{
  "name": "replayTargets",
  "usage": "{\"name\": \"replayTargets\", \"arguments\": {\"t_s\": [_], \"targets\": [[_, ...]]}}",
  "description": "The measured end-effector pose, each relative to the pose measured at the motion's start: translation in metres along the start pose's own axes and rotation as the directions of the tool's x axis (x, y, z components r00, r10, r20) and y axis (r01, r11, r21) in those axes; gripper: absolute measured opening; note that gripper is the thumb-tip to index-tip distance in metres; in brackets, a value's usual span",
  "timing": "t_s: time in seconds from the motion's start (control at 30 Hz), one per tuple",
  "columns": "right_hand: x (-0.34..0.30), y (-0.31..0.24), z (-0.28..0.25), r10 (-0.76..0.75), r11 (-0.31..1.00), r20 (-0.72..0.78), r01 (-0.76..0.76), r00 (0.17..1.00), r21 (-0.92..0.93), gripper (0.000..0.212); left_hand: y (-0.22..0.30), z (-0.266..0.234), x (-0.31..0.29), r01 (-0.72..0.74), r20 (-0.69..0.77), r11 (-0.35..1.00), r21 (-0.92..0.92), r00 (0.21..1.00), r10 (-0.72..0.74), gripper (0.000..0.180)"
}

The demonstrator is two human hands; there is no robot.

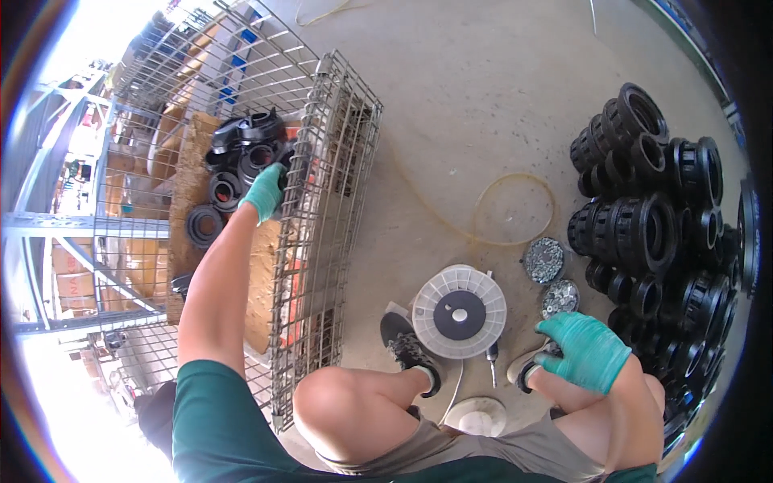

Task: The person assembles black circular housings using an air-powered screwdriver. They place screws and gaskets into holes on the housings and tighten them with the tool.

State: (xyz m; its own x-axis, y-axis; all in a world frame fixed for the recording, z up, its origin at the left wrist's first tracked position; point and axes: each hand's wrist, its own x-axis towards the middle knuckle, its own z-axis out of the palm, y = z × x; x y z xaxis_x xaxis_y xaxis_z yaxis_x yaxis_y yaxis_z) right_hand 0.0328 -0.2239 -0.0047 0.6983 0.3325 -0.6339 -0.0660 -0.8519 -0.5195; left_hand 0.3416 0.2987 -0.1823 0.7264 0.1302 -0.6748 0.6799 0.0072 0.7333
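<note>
My left hand (264,193), in a green glove, reaches over the wire cage's side into a pile of black plastic rings (259,158). Its fingertips are lost among the dark parts, so its grip does not show. Beside it lie another black ring (225,190) and a separate one (204,226). My right hand (586,352), gloved in green too, hovers by my right knee with thumb and fingers apart and nothing visible in them. Nearest to it are a tin of metal nuts (560,298) and a tin of bolts (544,260).
The wire cage (322,201) stands at my left. Between my feet is a round grey ribbed disc (459,311) with a tool bit (493,370) sticking out. Stacked black fittings (624,233) line the right. A yellowish hose (515,179) loops on the floor.
</note>
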Motion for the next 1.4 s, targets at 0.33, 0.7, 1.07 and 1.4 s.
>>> {"name": "replayTargets", "arguments": {"t_s": [0.33, 0.7, 1.07, 1.4], "targets": [[-0.023, 0.014, 0.026, -0.340, 0.940, -0.207, 0.329, 0.917, -0.088, 0.052, 0.097, -0.015, -0.295, -0.354, -0.189, 0.935, -0.018, 0.920, 0.345, 0.030], [-0.038, -0.013, 0.045, -0.295, -0.230, -0.377, 0.317, 0.878, 0.920, 0.051, -0.035, 0.242, -0.502, -0.890, 0.372, 0.421, 0.177, 0.456, 0.808, 0.067], [-0.045, 0.065, 0.082, -0.051, 0.166, -0.192, 0.198, 0.980, 0.966, 0.044, -0.187, 0.223, -0.472, -0.115, 0.678, 0.989, -0.093, 0.720, 0.147, 0.052], [-0.003, 0.051, 0.111, 0.169, 0.886, -0.207, -0.056, 0.964, 0.461, 0.071, -0.248, 0.230, -0.439, 0.035, 0.448, 0.951, -0.306, 0.887, 0.111, 0.058]]}}
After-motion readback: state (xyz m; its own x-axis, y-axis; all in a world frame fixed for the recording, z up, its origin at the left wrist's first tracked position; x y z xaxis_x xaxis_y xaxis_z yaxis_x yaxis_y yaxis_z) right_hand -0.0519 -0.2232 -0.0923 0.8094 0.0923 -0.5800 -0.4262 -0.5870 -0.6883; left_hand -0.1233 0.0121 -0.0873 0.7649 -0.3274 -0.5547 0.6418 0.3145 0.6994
